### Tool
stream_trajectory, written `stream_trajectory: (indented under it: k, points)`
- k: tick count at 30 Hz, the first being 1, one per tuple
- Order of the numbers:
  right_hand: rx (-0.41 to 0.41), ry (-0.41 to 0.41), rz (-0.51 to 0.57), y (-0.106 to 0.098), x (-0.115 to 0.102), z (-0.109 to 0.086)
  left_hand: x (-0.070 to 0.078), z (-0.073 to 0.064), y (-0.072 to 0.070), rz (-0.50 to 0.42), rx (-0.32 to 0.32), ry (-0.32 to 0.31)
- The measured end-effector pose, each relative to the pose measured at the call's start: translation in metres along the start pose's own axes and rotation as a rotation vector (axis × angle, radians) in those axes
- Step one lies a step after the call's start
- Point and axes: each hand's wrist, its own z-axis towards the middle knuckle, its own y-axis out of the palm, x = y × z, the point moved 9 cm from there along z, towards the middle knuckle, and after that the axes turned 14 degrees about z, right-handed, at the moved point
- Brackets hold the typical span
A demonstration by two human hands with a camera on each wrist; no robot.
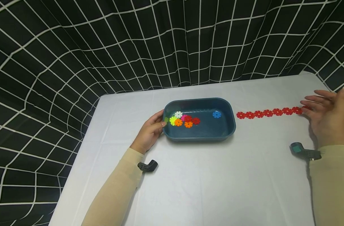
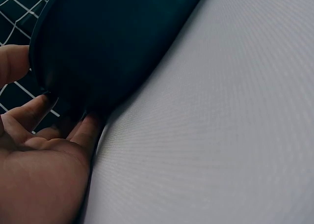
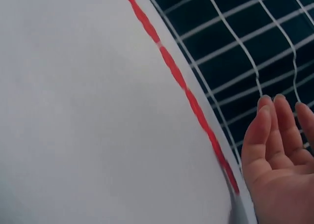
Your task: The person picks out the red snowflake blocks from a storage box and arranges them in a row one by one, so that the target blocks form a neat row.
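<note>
A blue-green plastic tub (image 1: 200, 138) stands on the table. My left hand (image 1: 150, 130) grips its left end, thumb at the rim and fingers against the outer wall; the left wrist view shows this hand (image 2: 44, 160) close up. In the tub lie loose notched discs, several at the left, including a white one (image 1: 178, 114) and an orange one (image 1: 188, 124), and a blue disc (image 1: 216, 114) farther right. A row of linked red notched discs (image 1: 268, 113) stretches rightward from the tub. At its right end hovers my right hand (image 1: 328, 116), fingers loosely bent, with nothing visible in its grasp.
A white cloth (image 1: 217, 182) covers the table. Dark curtains with a white grid (image 1: 172, 40) hang behind the table and at its sides. Each wrist wears a small dark camera mount, the left one (image 1: 147, 166) and the right one (image 1: 304, 152).
</note>
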Motion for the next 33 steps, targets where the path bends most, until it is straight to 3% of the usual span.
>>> stream_trajectory:
  k: [5,15,23,30,33]
  points:
    - [-0.105,0.017,0.06,0.023,0.007,-0.01,0.0,0.0,0.0,-0.001,0.003,-0.005]
    - [-0.466,0.071,0.059,0.09,0.031,-0.049,-0.001,0.0,0.0,0.007,0.006,-0.015]
    - [-0.651,0.095,0.077,0.137,0.038,-0.08,-0.001,0.0,-0.001,0.011,0.012,-0.016]
    - [-0.759,0.06,0.06,0.165,0.037,-0.11,0.0,0.0,0.0,0.022,0.012,-0.012]
    - [-0.864,0.084,0.1,0.179,0.038,-0.127,0.0,0.0,0.0,0.023,0.015,-0.01]
